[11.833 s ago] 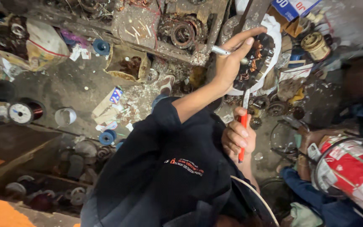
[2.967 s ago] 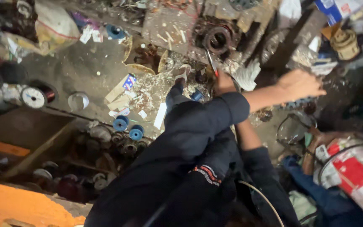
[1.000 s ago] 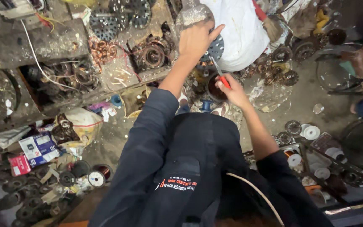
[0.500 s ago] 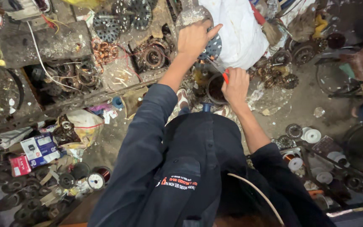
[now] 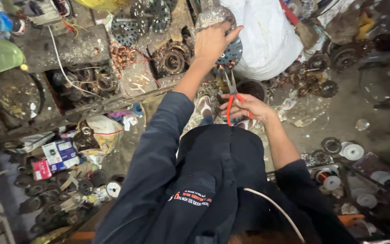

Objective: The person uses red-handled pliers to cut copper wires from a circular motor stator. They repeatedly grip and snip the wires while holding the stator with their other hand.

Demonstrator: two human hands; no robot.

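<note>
Both hands were up on the job; the left hand [image 5: 211, 43] was wrapped over the top of a round perforated metal disc [image 5: 231, 52], fingers curled around its rim and thumb out to the side; the right hand [image 5: 245, 108] was closed around the red handles of a pair of pliers [image 5: 231, 92], pinching them nearly together, tips pointing up at the disc's lower edge. From what I could see the tips were just under the rim, right by what looked like copper winding; couldn't tell if they'd actually bitten onto a strand. My take on doing it well: keep the disc steady with that top grip, work only the pliers hand, small nips, wrist straight; the white sack [image 5: 267, 36] was just beside the disc, so I'd have kept the tips off it.
</note>
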